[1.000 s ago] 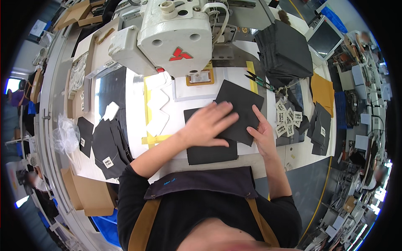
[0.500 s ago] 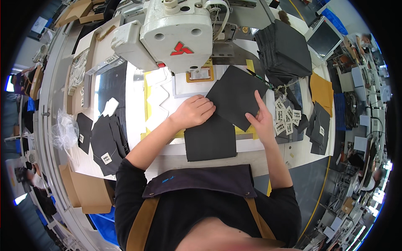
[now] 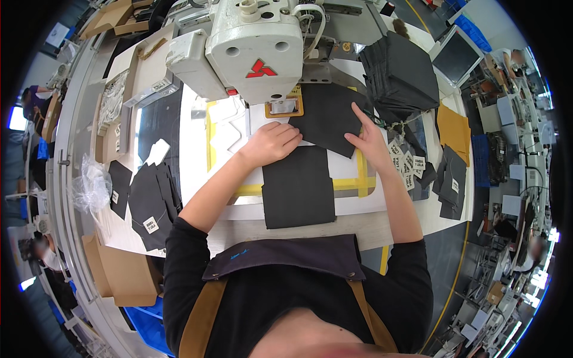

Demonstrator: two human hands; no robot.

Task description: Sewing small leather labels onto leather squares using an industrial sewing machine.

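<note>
A black sheet-like panel (image 3: pixel 328 119) lies at an angle just right of the small brass-coloured frame (image 3: pixel 284 108) under the machine head. My left hand (image 3: pixel 273 144) has its fingers curled closed on the panel's lower left corner. On the right edge of the panel rests my right hand (image 3: pixel 369 141), thumb and index finger stretched apart; its other fingers are partly hidden. Nearer to me, a second black panel (image 3: pixel 298 188) lies flat over the work surface's front edge, its far end just below my left fingers.
A white sewing machine head (image 3: pixel 253 53) overhangs the table. Stacked black panels (image 3: pixel 400 71) stand at back right, with printed tags (image 3: pixel 407 164) in front. More black pieces (image 3: pixel 154 206) and a clear plastic bag (image 3: pixel 92 185) lie left. A monitor (image 3: pixel 456 55) stands far right.
The angled panel has turned and slid away from me, closer beside the brass-coloured frame. Both hands moved slightly farther away with it. The nearer panel stays about where it was.
</note>
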